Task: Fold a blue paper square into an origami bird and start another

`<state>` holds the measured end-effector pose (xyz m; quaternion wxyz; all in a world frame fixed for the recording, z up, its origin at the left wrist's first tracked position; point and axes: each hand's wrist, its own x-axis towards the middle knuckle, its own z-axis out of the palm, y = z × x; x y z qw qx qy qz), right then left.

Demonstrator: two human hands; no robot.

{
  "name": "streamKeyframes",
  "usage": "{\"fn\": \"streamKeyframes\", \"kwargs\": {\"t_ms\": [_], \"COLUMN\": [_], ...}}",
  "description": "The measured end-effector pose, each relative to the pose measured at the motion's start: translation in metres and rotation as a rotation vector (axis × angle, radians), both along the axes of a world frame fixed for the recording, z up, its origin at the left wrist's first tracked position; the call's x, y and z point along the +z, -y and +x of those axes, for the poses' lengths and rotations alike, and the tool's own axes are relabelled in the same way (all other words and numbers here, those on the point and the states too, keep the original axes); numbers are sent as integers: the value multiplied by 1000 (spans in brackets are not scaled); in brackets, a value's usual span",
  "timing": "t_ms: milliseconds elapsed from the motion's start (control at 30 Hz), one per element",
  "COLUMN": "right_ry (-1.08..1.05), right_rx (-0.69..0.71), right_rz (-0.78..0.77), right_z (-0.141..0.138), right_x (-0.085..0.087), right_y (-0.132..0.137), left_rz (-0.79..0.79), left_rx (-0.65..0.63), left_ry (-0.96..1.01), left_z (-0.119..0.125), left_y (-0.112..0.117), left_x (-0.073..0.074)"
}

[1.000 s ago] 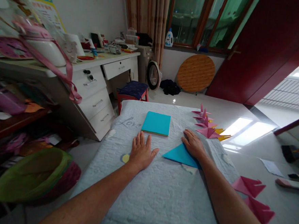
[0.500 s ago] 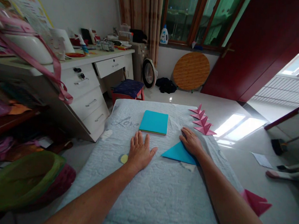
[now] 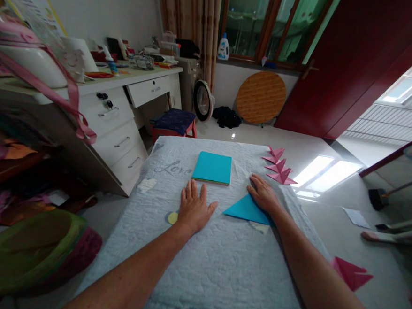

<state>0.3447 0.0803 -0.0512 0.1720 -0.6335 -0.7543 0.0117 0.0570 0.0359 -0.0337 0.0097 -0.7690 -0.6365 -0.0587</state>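
My left hand (image 3: 194,207) lies flat on the pale quilted cloth, fingers spread, just in front of a stack of square blue paper (image 3: 212,167). Nothing is in it. A blue sheet folded into a triangle (image 3: 246,209) rests to its right, with a gap between. My right hand (image 3: 264,192) lies palm down over the upper right part of that triangle, fingers stretched out, covering some of it. Beyond this hand, several pink folded-paper figures (image 3: 281,173) stand in a row at the far right edge of the cloth.
Another pink folded-paper figure (image 3: 351,274) is beside my right forearm. The cloth-covered table (image 3: 218,278) has a white desk (image 3: 116,129) at its left and a stool (image 3: 176,121) behind. A green basket (image 3: 62,243) stands at lower left; a round wooden board (image 3: 261,97) leans by the window.
Both hands stay in place. The rearmost pink figures at the far right edge have shifted and tilted closer together. The whole view has turned slightly to the right.
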Motion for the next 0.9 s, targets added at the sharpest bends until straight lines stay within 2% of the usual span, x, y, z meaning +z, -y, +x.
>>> {"fn": "streamKeyframes", "kwargs": {"t_ms": [900], "right_ry": [-2], "right_rx": [-5], "right_rz": [-24], "right_z": [10], "right_x": [5], "right_y": [-5], "left_rz": [-71], "left_rx": [0], "left_ry": [48], "left_z": [12], "left_y": [-4], "left_x": [11]}}
